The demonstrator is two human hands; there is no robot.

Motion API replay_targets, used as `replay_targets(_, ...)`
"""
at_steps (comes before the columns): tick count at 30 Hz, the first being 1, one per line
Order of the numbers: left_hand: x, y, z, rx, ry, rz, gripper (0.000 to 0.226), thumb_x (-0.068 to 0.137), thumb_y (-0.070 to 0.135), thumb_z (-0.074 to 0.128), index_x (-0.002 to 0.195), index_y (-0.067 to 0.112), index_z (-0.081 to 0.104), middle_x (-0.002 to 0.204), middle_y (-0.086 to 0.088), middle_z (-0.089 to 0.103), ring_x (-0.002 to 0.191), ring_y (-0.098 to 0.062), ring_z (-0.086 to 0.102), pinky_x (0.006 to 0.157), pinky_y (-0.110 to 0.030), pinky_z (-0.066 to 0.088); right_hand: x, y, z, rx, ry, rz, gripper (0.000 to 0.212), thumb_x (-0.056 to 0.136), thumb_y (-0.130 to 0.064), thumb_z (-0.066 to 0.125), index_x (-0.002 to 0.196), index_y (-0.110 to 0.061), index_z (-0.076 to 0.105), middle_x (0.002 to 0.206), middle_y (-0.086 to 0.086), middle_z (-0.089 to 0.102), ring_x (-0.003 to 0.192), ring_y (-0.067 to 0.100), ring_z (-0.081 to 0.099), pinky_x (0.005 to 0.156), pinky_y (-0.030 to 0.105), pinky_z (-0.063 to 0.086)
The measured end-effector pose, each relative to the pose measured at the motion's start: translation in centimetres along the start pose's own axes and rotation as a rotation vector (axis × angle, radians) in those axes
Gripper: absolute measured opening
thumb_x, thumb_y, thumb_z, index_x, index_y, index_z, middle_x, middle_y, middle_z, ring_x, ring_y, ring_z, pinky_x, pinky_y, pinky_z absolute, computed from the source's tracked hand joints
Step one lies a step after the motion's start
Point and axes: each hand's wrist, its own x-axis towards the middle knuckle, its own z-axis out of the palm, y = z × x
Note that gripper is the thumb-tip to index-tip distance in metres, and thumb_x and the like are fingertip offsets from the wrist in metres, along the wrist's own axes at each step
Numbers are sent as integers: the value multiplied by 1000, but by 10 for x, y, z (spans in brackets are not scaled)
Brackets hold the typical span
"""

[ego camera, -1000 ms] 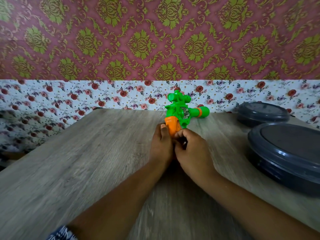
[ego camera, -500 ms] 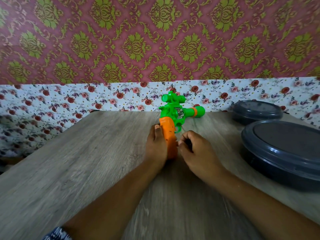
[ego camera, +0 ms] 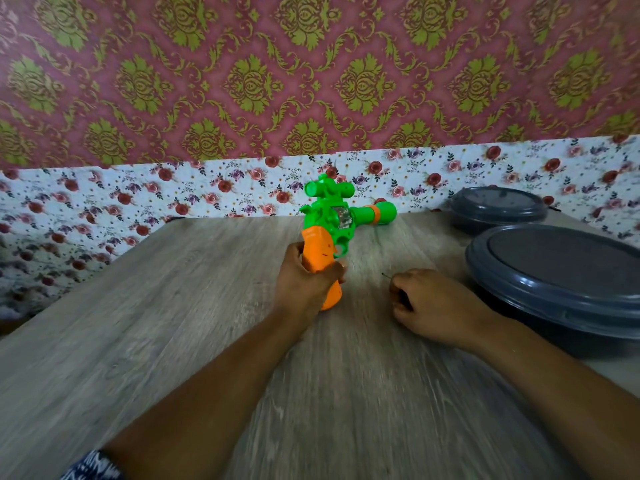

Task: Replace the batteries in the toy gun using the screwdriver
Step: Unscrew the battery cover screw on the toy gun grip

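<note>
The toy gun (ego camera: 334,221) has a green body with a scope on top, an orange-ringed muzzle pointing right and an orange grip. My left hand (ego camera: 304,285) is wrapped around the grip and holds the gun upright, the butt near the wooden table (ego camera: 194,306). My right hand (ego camera: 436,306) rests on the table to the right of the gun, apart from it, fingers curled shut. A thin dark tip, the screwdriver (ego camera: 385,275), pokes out of that fist toward the gun; the rest of it is hidden. No batteries are visible.
Two dark grey lidded round containers stand at the right: a large one (ego camera: 561,271) close to my right hand and a smaller one (ego camera: 498,206) behind it by the wall. Floral wallpaper backs the table's far edge.
My right hand has pulled away from the gun's grip to the right and now rests on the table. My left hand has shifted to a fuller hold on the grip.
</note>
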Motion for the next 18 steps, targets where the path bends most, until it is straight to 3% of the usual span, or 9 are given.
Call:
replay_targets(2, 4, -6, 1, 119, 25, 18, 72, 53, 42, 77, 115, 18, 50, 100, -11, 68, 87, -30, 68, 78, -52, 56, 0, 1, 1, 50, -7, 34, 14, 84, -25, 54, 75, -17, 46, 81, 2, 54, 75, 16, 49, 63, 28, 38)
replay_targets(6, 8, -12, 1, 102, 21, -25, 58, 48, 46, 73, 98, 30, 50, 102, -12, 67, 91, -33, 68, 79, -54, 55, 2, 9, -1, 269, 34, 138, 27, 82, -18, 58, 61, -24, 43, 67, -9, 50, 69, 13, 50, 57, 26, 37)
replay_targets(9, 3, -4, 1, 17, -31, -39, 36, 73, 21, 75, 97, 24, 48, 102, -13, 67, 84, -29, 70, 82, -52, 56, 4, 11, -1, 389, 122, 175, 25, 82, -13, 59, 62, -26, 50, 72, -9, 57, 74, 11, 54, 61, 22, 37)
replay_targets(11, 4, -4, 0, -38, -53, -40, 28, 86, 5, 63, 105, 14, 45, 105, -16, 65, 78, -24, 69, 77, -43, 58, 5, 11, 0, 449, 199, 181, 17, 83, -11, 58, 70, -21, 58, 78, -6, 61, 76, 11, 57, 66, 23, 39)
replay_targets(14, 7, -5, 0, -69, -59, -27, 28, 92, 3, 52, 118, 5, 42, 101, -14, 65, 74, -20, 67, 69, -35, 56, 7, 6, 2, 593, 296, 200, 16, 87, -6, 52, 78, -14, 63, 76, -7, 62, 66, 7, 56, 61, 22, 42)
replay_targets(16, 8, -6, 0, -101, -44, -36, 28, 93, 4, 51, 120, 4, 41, 94, -9, 64, 72, -18, 66, 65, -33, 55, 8, -4, 4, 776, 341, 222, 27, 93, -6, 44, 74, -18, 58, 66, -5, 60, 52, 9, 52, 55, 26, 43)
replay_targets(18, 8, -6, 0, -154, -13, -54, 27, 93, 8, 51, 118, 6, 42, 91, -7, 63, 72, -19, 65, 65, -36, 55, 8, -19, 6, 903, 366, 222, 32, 96, -6, 38, 74, -20, 55, 65, -2, 60, 49, 14, 53, 54, 29, 44)
